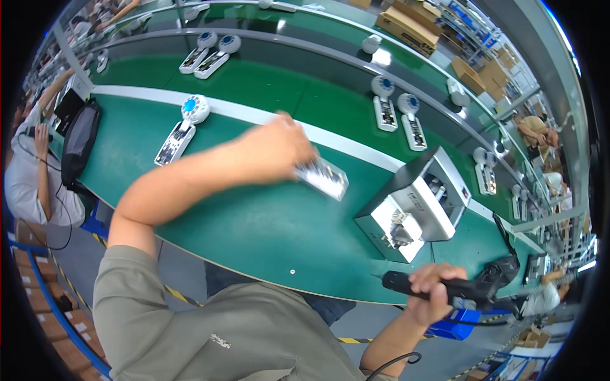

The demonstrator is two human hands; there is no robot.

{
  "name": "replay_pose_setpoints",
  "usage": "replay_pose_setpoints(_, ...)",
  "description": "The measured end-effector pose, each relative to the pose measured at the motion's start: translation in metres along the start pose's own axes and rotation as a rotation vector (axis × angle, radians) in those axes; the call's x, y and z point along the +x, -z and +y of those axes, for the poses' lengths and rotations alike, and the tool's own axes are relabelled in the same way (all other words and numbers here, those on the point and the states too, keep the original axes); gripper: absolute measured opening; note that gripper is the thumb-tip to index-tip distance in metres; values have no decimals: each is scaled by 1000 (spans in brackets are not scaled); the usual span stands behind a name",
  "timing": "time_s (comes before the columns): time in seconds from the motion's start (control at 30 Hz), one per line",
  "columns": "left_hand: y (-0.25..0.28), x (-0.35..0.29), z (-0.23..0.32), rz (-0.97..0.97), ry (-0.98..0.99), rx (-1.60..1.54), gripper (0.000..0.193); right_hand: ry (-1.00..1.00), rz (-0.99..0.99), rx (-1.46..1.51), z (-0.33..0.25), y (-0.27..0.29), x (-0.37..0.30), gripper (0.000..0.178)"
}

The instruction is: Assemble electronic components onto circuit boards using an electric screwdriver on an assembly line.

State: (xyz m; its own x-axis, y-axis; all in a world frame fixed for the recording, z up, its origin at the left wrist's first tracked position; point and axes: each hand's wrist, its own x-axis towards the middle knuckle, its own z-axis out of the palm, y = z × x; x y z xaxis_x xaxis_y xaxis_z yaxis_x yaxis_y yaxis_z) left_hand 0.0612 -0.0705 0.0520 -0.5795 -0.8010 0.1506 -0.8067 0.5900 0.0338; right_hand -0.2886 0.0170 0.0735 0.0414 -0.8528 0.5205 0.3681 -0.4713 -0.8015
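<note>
My left hand is stretched across the green bench, smeared by motion, with its fingers closed round one end of a white device housing. The housing's open side shows parts inside; the end under my hand is hidden. In my right hand, near the bench's front edge, is a black electric screwdriver, its thin bit pointing left. Between the two hands stands a grey and white screw feeder. Another white device with a round head and a blue centre lies to the left of my left hand.
Behind a pale rail, a green conveyor carries several similar devices. A small round piece lies near the front edge. A black bag rests at the bench's left end, beside a co-worker. A black cable runs by my right arm.
</note>
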Motion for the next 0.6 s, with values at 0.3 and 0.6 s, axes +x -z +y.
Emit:
replay_pose_setpoints(0.3, -54, 8, -174, -6, 515, 487, 32, -42, 46, -54, 29, 13, -6, 21)
replay_pose_setpoints(0.6, 2, -67, -123, 121, 110, 491, 37, -26, 19, 28, 36, 28, -4, 22)
